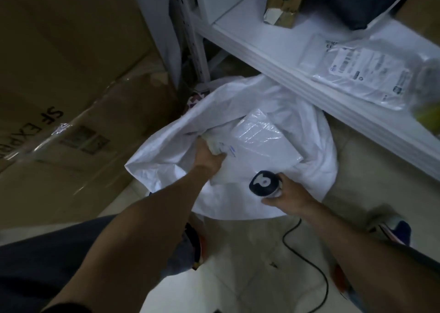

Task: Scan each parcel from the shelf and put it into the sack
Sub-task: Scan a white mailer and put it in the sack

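- The white parcel (259, 153) lies flat inside the open mouth of the sack (157, 162), which is slumped on the floor (247, 253) just below the shelf (247, 29).
- My left hand (209, 156) reaches into the sack, fingers curled round the parcel's near-left edge.
- My right hand (289, 198) is wrapped round the scanner (264, 184), held just over the sack's near rim, dark head facing up (its black cable (307, 258) trails down across the floor).
- On the shelf I see another white mailer (357, 74) with a printed label at the front edge, and behind it a small brown box (284, 5) and a dark bag (357, 0).
- A big taped cardboard carton (71, 79) fills the left side (blurred lettering; I read "SF").
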